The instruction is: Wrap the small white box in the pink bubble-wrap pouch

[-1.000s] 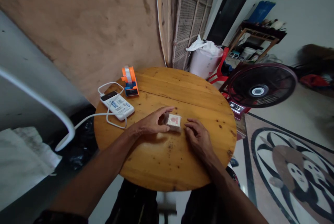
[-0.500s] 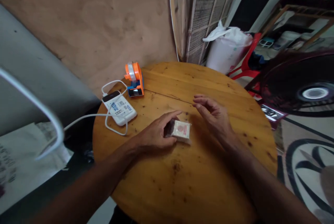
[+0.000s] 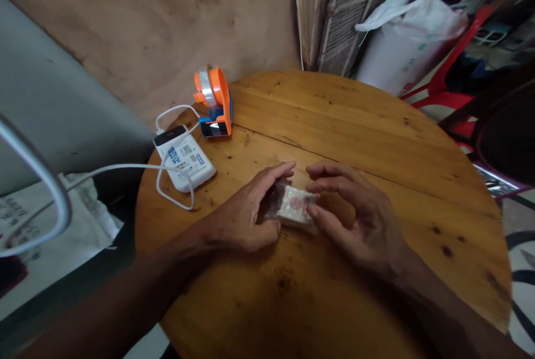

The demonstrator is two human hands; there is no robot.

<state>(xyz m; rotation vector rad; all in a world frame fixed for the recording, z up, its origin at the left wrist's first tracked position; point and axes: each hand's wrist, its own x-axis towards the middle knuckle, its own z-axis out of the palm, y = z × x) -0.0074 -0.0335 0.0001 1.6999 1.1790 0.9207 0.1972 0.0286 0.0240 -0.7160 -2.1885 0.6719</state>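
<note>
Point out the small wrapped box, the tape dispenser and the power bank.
small wrapped box (image 3: pixel 295 204): head view, printed top face
tape dispenser (image 3: pixel 227 111): head view, orange side
power bank (image 3: pixel 189 165): head view, white labelled face

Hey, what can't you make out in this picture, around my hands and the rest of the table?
All in the head view:
- Small pale block in clear wrap: red print blurred; underside hidden by its own top and sides.
- Right hand: blur hides whether its grip touches the block.
- White rectangular plastic device: fine print too small, partly under its cable.
- Dark round fan: cut off by the right edge.
</note>
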